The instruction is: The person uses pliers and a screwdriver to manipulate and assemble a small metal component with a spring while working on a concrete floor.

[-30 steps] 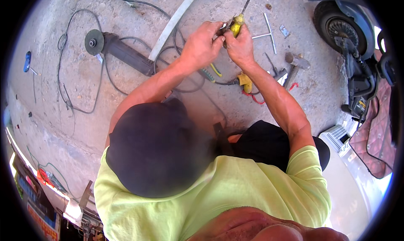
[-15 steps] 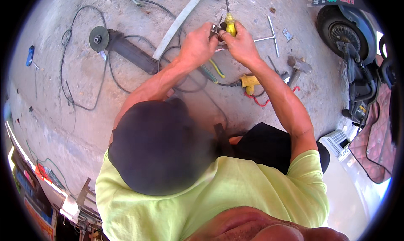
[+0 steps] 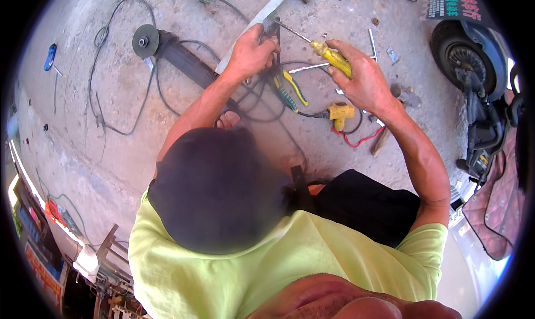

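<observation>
My left hand (image 3: 252, 54) is closed on a small dark piece (image 3: 276, 33), whose kind I cannot make out because the fingers cover much of it. My right hand (image 3: 365, 79) grips the yellow handle of a screwdriver (image 3: 333, 58). Its thin shaft slants up and left, and the tip is beside the dark piece. Below and between the hands, pliers (image 3: 290, 90) with green and yellow handles lie on the concrete floor. A hammer (image 3: 259, 20) with a long pale handle lies behind my left hand.
An angle grinder (image 3: 184, 58) and its looping cable lie to the left. A T-handle wrench (image 3: 374, 47), a yellow tool (image 3: 341, 112) with a red wire and a heavy hammer (image 3: 407, 95) lie to the right. A scooter wheel (image 3: 460, 50) stands at far right; a blue-handled tool (image 3: 50, 57) lies far left.
My hands have moved apart. The right has swung right and lower, tilting the screwdriver from upright to slanting left. The left has shifted slightly left, keeping its hold on the dark piece.
</observation>
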{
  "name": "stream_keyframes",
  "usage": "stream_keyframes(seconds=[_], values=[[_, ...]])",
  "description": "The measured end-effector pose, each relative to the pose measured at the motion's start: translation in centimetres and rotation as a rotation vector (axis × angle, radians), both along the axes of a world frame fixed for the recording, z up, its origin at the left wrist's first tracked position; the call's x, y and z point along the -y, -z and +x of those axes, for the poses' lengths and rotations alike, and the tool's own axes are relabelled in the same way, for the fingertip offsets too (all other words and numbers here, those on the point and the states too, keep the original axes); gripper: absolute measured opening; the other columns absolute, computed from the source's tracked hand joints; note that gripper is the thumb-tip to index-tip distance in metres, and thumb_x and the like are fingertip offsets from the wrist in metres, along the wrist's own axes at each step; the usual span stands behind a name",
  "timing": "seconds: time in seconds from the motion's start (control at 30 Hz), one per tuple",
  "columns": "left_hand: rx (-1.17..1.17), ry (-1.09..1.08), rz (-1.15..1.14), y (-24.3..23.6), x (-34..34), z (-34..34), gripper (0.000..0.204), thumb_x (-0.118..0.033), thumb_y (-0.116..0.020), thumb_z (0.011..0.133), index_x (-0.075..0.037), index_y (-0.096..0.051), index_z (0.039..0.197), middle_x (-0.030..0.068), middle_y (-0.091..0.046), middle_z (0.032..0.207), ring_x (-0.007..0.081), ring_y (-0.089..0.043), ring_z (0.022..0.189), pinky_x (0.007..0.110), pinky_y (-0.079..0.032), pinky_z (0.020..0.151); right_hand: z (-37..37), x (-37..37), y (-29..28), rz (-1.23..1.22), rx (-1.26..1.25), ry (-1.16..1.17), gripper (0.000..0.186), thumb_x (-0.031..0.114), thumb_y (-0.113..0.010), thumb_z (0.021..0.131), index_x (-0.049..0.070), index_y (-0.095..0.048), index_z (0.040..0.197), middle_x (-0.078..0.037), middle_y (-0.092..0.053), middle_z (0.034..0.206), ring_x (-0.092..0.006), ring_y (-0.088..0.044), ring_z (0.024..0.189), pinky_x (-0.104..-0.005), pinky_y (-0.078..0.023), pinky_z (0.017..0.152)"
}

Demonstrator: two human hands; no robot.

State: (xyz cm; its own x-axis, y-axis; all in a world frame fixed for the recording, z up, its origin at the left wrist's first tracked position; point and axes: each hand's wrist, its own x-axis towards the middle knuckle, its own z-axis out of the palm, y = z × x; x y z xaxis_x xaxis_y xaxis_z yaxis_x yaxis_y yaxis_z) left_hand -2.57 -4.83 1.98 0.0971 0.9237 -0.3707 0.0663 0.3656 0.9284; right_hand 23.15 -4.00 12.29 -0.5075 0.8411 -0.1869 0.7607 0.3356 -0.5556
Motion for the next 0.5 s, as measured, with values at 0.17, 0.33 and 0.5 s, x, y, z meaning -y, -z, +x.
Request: stream_keyframes(seconds=[0.17, 0.33, 0.5], values=[[-0.02, 0.057, -0.007, 0.4, 0.1, -0.6, 0.023, -0.016, -0.06, 0.092, 0.005, -0.054, 0.101, 0.0093, -0.069, 0.076, 0.0124, -0.058, 0.051, 0.028, -0.046, 0.045, -0.1, 0.3, -0.2, 0.02, 0.065, -0.029, 0.049, 0.016, -0.066, 0.088, 0.007, -0.058, 0.135, -0.022, -0.066, 0.124, -0.041, -0.065, 0.11, -0.0467, -0.054, 0.093], [-0.006, 0.054, 0.002, 1.0, 0.1, -0.6, 0.022, -0.015, -0.058, 0.092, 0.005, -0.054, 0.101, 0.0106, -0.07, 0.08, 0.0127, -0.059, 0.052, 0.029, -0.046, 0.046, -0.1, 0.4, -0.3, 0.024, 0.109, -0.04, 0.045, 0.018, -0.065, 0.09, 0.008, -0.058, 0.133, -0.02, -0.068, 0.117, -0.0413, -0.067, 0.103, -0.0485, -0.055, 0.087], [-0.013, 0.074, -0.002, 0.7, 0.2, -0.7, 0.024, -0.015, -0.058, 0.091, 0.006, -0.053, 0.102, 0.0113, -0.071, 0.082, 0.0128, -0.059, 0.053, 0.029, -0.047, 0.046, -0.7, 0.4, -1.1, -0.058, 0.159, -0.021, 0.045, 0.017, -0.066, 0.093, 0.005, -0.059, 0.135, -0.021, -0.065, 0.129, -0.0393, -0.064, 0.116, -0.0443, -0.052, 0.098]])
